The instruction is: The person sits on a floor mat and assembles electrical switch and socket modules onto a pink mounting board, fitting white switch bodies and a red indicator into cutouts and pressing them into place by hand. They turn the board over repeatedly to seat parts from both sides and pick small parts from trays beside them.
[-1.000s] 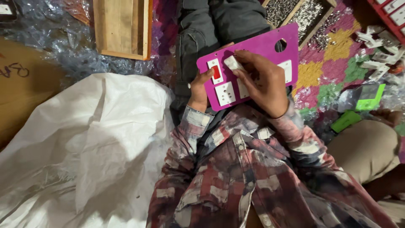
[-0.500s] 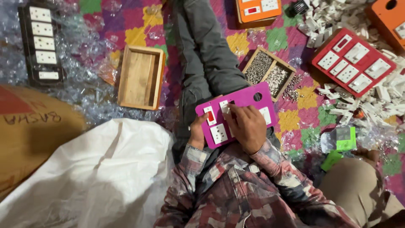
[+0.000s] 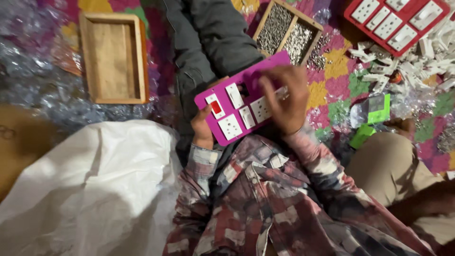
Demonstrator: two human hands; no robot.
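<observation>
A magenta switch panel (image 3: 222,97) rests over my lap, fitted with white sockets, white switches and one red rocker switch (image 3: 215,107). My left hand (image 3: 202,127) grips the panel's lower left edge from beneath, thumb on the front. My right hand (image 3: 284,97) lies over the panel's right half, fingers curled and pressing a white socket piece (image 3: 281,92) against it. The right part of the panel is hidden under that hand.
A divided wooden box of small metal screws (image 3: 289,33) lies just beyond the panel. An empty wooden tray (image 3: 113,57) sits at upper left. A red panel with white switches (image 3: 395,21) and a heap of white parts (image 3: 426,52) lie upper right. A white sack (image 3: 85,189) spreads lower left.
The camera has moved closer and tilted. My right hand has shifted from the panel's middle toward its right half, uncovering more sockets. My left hand keeps its grip.
</observation>
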